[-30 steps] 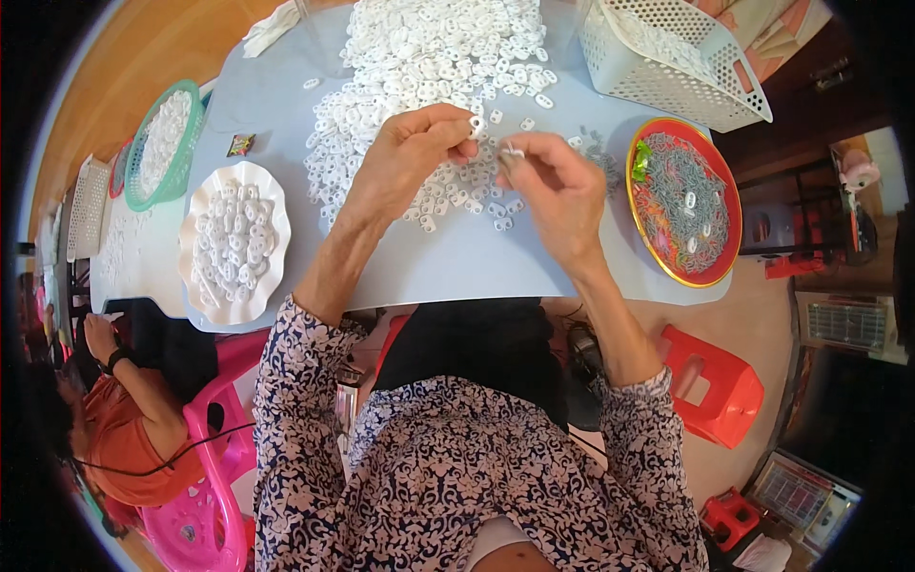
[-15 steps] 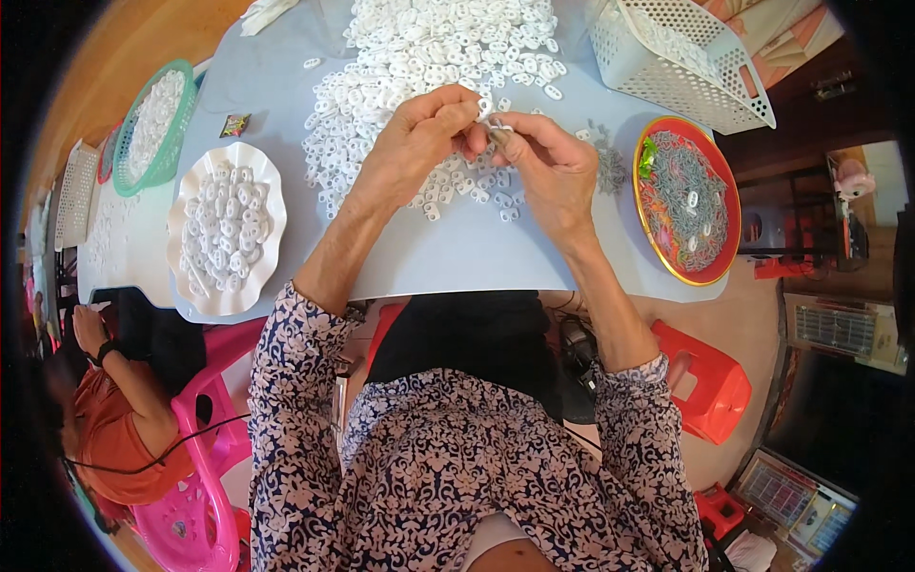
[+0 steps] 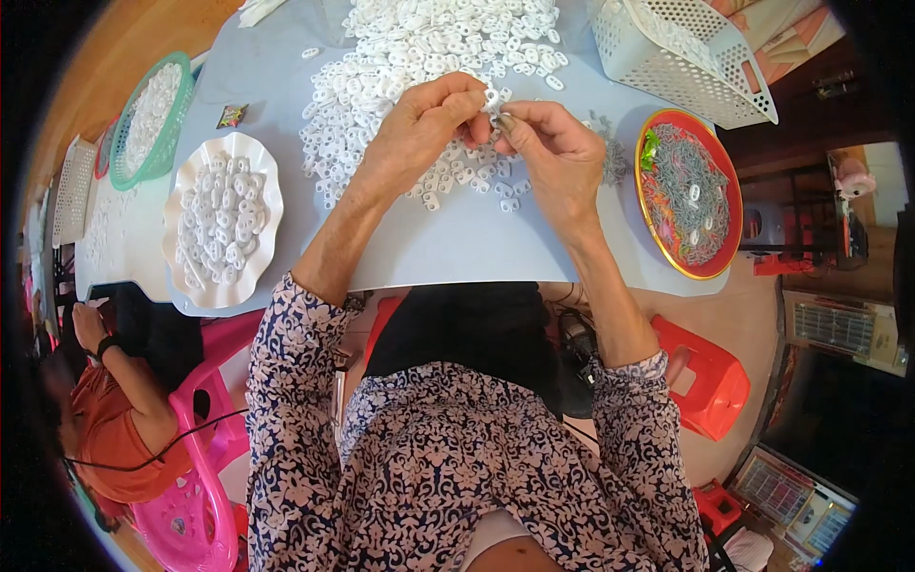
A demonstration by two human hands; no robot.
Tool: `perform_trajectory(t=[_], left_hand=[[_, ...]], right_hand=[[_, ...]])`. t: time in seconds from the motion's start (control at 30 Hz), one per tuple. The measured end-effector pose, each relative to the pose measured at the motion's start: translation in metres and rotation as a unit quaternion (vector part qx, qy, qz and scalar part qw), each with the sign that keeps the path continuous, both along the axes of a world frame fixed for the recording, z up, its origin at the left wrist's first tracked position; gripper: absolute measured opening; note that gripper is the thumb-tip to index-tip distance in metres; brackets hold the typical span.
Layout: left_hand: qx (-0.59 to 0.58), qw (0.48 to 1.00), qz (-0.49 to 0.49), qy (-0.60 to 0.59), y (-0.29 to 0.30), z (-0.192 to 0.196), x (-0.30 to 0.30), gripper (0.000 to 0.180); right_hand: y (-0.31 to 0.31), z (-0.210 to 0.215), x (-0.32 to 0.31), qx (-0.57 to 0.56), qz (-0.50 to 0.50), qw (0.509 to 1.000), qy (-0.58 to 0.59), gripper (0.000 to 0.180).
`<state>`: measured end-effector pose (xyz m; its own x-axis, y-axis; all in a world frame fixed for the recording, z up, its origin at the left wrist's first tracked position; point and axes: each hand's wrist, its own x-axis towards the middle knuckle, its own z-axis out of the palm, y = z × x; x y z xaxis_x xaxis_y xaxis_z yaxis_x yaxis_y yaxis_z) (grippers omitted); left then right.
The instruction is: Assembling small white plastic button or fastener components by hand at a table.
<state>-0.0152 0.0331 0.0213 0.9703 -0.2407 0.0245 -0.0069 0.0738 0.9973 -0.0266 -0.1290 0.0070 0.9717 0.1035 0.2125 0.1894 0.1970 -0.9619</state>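
Observation:
Over the front of a heap of small white oval plastic pieces (image 3: 381, 105), both my hands meet fingertip to fingertip. My left hand (image 3: 431, 124) pinches one white oval piece (image 3: 492, 97), which pokes out past the fingertips. Against its near side press the thumb and forefinger of my right hand (image 3: 553, 153); whatever they hold is too small and covered to make out. To the right, a red tray with a gold rim (image 3: 736, 214) bears many thin grey pins (image 3: 691, 181) and a few white pieces. A wavy-edged white dish (image 3: 271, 253) full of white ovals (image 3: 224, 219) stands to the left.
A perforated white basket (image 3: 677, 71) stands at the far right, and a green basket (image 3: 133, 176) of white pieces at the far left. Near it lies a small wrapped packet (image 3: 232, 116). Someone in an orange shirt (image 3: 124, 439) sits at left; a red stool (image 3: 710, 391) is at right.
My hands stay together around the white piece and have shifted only slightly. The right fingers have bent a little closer over it. The whole view has moved a touch.

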Motion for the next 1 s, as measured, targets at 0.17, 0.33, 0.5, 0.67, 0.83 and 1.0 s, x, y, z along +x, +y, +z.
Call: perform_trajectory(t=[0.17,0.33,0.5,0.67,0.83,1.0], left_hand=[[0.001,1.0,0.0,-0.001,-0.001,0.002,-0.001,0.023],[0.057,0.998,-0.015,-0.037,0.001,0.0,0.001,0.023],[0.08,0.995,-0.031,-0.05,0.004,-0.001,0.002,0.022],[0.156,0.983,-0.058,-0.079,0.004,0.003,0.004,0.024],[0.065,0.995,-0.027,-0.066,-0.002,0.0,0.001,0.024],[0.105,0.989,-0.025,-0.099,-0.005,-0.005,-0.003,0.025]], right_hand=[[-0.002,-0.003,0.001,0.003,0.006,1.0,-0.024,0.012],[-0.001,0.0,0.0,-0.036,-0.013,0.999,-0.036,0.014],[0.0,0.001,-0.002,-0.025,-0.008,0.999,-0.037,0.017],[-0.004,-0.003,-0.001,-0.09,-0.007,0.994,-0.063,0.023],[-0.003,-0.003,0.0,-0.036,-0.006,0.998,-0.042,0.027],[-0.002,-0.006,0.002,-0.03,-0.007,0.998,-0.057,0.026]])
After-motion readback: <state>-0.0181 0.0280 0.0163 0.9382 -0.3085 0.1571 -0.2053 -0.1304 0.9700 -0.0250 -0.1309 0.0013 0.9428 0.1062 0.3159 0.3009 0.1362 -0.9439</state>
